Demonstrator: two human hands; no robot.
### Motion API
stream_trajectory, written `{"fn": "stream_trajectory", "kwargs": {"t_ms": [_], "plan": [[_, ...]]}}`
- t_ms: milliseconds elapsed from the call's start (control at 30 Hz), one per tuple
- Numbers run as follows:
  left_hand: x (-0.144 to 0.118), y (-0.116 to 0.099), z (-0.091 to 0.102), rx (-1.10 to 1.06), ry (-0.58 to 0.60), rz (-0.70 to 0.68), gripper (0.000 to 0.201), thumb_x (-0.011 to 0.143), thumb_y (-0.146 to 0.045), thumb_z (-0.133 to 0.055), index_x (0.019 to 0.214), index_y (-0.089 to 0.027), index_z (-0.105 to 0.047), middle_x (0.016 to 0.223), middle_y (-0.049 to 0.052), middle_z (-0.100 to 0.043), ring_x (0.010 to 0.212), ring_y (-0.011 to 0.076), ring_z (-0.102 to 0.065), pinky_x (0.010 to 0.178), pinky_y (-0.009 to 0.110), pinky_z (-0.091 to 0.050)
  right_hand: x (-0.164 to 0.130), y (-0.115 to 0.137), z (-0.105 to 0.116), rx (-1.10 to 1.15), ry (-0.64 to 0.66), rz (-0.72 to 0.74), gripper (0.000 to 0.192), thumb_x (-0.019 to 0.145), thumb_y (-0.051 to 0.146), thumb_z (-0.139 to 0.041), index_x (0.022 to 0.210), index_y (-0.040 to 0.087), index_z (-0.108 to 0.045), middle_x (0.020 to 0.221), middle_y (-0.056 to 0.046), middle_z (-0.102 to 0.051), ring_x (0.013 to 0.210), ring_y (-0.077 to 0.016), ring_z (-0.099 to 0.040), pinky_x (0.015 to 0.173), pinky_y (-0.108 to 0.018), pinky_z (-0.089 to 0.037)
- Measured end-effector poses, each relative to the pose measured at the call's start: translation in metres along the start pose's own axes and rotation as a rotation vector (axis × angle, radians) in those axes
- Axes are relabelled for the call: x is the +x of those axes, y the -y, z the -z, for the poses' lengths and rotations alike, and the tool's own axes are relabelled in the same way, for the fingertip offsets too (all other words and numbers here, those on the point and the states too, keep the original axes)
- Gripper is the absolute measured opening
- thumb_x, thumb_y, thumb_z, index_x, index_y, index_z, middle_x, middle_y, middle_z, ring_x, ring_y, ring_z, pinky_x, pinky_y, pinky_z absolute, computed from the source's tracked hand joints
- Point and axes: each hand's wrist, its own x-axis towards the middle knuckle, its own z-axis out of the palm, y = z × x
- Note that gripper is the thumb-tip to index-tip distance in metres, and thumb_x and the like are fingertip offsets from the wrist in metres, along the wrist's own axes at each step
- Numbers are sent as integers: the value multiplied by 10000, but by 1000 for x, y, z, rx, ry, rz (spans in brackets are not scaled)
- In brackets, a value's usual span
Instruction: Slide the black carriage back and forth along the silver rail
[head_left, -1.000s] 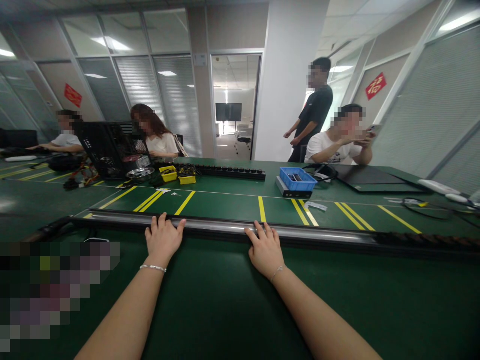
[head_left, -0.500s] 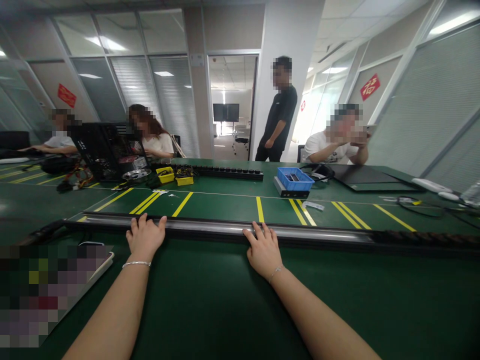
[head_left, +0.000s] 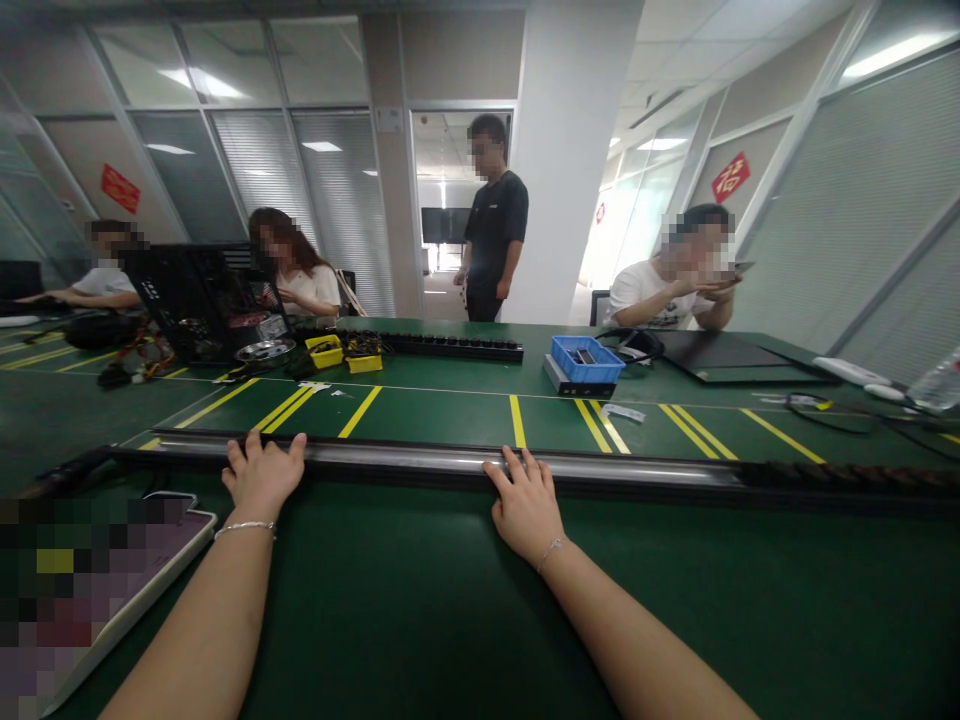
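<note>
A long, low black bar (head_left: 420, 460) with a shiny metallic top strip runs crosswise over the green table. My left hand (head_left: 262, 470) rests on its left part, fingers spread over the strip. Near the bar's middle lies my right hand (head_left: 525, 497), fingers apart and fingertips on the strip. Neither hand grips around the bar. At the right end, the bar carries a dark, ridged section (head_left: 817, 478). A phone in a pale case (head_left: 150, 585) lies to the left of my left forearm.
Across the green table (head_left: 450, 610) stand an open computer case (head_left: 187, 300), yellow bins (head_left: 365, 363), a black power strip (head_left: 457, 347) and a blue basket (head_left: 585, 358). A laptop (head_left: 742, 355) and cables are at right. Several people sit or stand beyond.
My left hand has slid left along the bar, while my right hand stays in place. The standing person has moved left, in front of the doorway. The view has shifted slightly.
</note>
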Motion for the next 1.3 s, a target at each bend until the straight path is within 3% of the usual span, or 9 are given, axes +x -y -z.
{"fn": "stream_trajectory", "kwargs": {"t_ms": [300, 467, 633, 767, 900, 1000, 1067, 1200, 1300], "plan": [[9, 9, -3, -20, -6, 28, 829, 857, -573, -109, 1334, 51, -375, 1492, 212, -152, 1351, 414, -89, 1053, 565, -212, 0, 0, 1, -4, 20, -6, 547, 767, 223, -488, 1300, 337, -444, 1457, -44, -300, 1338, -289, -180, 1045, -478, -133], [4, 4, -2, -44, -146, -59, 737, 885, -536, -125, 1358, -27, -371, 1504, 192, -121, 1364, 394, -63, 1057, 573, -178, 0, 1, 3, -14, 52, -14, 560, 770, 231, -484, 1313, 355, -426, 1467, -36, -282, 1340, -287, -175, 1028, -458, -174], [-39, -51, 3, 28, -237, -440, 590, 916, -443, -202, 1335, -93, -426, 1503, 132, -189, 1381, 314, -91, 1085, 494, -185, 1, 0, 2, -4, 39, -9, 570, 772, 227, -482, 1325, 352, -417, 1461, -42, -294, 1336, -283, -190, 1022, -453, -188], [-98, -103, -3, 40, -142, -718, 551, 924, -447, -247, 1354, -145, -411, 1502, 79, -218, 1387, 259, -105, 1103, 436, -179, 0, 1, 1, 8, 30, -6, 575, 769, 229, -490, 1326, 349, -417, 1463, -40, -291, 1332, -282, -205, 1022, -447, -193], [-136, -125, -14, 2, -57, -903, 535, 923, -472, -269, 1384, -218, -367, 1500, 42, -230, 1382, 244, -147, 1104, 427, -188, 1, -7, 6, 91, -19, 36, 570, 784, 301, -490, 1348, 297, -402, 1396, -49, -400, 1272, -245, -316, 1007, -392, -257], [-139, -124, -19, 3, -13, -926, 512, 925, -474, -272, 1368, -247, -391, 1457, 50, -334, 1353, 247, -243, 1096, 440, -204, 9, -32, 15, 165, -92, 41, 477, 851, 327, -398, 1310, 212, -456, 1223, -65, -560, 1147, -187, -445, 983, -326, -311], [-137, -122, -21, 5, -10, -926, 510, 925, -481, -271, 1360, -249, -402, 1439, 54, -367, 1339, 247, -277, 1094, 444, -205, 13, -62, 21, 126, -184, -44, 433, 856, 280, -375, 1255, 180, -510, 1205, -80, -567, 1156, -195, -439, 1002, -338, -304], [-135, -121, -23, -1, -31, -929, 503, 924, -485, -280, 1347, -250, -416, 1431, 50, -381, 1328, 247, -296, 1090, 446, -215, 5, -139, 29, -40, -362, -508, 506, 805, 281, -437, 1279, 108, -477, 1376, -165, -385, 1270, -309, -310, 1013, -467, -289], [-136, -121, -26, -5, -52, -934, 497, 920, -487, -297, 1341, -252, -419, 1428, 47, -384, 1326, 247, -297, 1088, 446, -218, -17, -193, 31, -33, -427, -864, 624, 784, 364, -472, 1343, 98, -391, 1435, -225, -246, 1308, -404, -196, 991, -579, -262]]}}
